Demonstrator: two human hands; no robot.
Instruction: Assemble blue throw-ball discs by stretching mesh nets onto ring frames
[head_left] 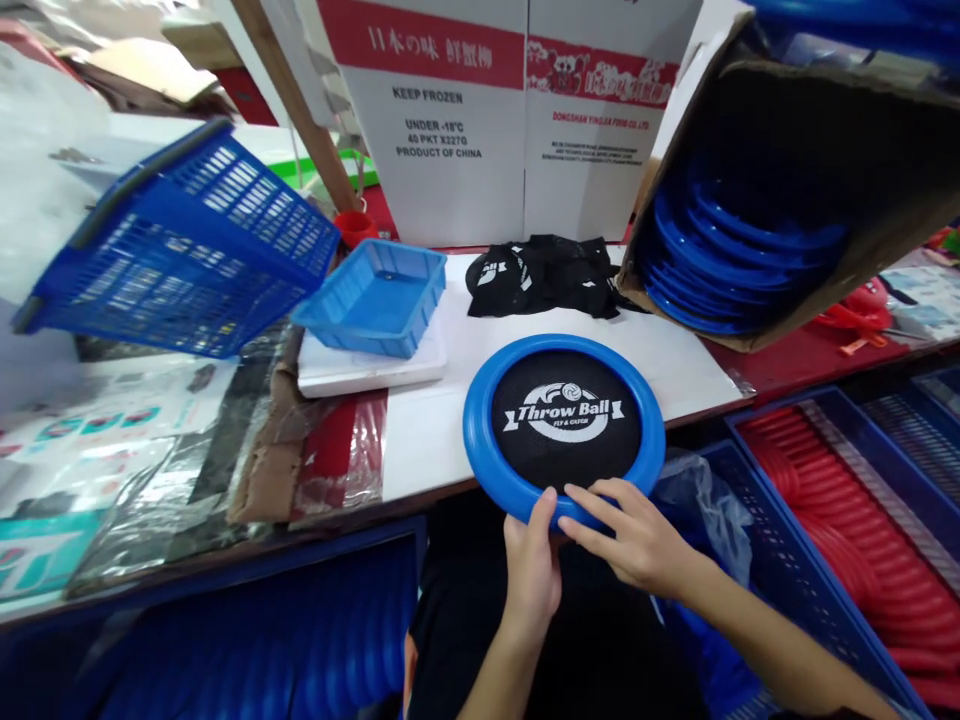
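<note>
A round throw-ball disc with a blue ring rim and a black fabric centre lettered "Throw Ball" lies at the front edge of the white board, its near rim over my lap. My left hand grips that near rim, thumb on top and fingers hidden underneath. Beside it, my right hand is on the same rim, fingertips pressed on its top near the left thumb. Behind the disc is a pile of black printed fabric pieces. A tilted cardboard box at the right holds several blue rings.
Left of the board are a light-blue tray and a tilted blue basket. White printed cartons stand behind. A crate of red rings sits low at right; blue rings fill a crate below the table.
</note>
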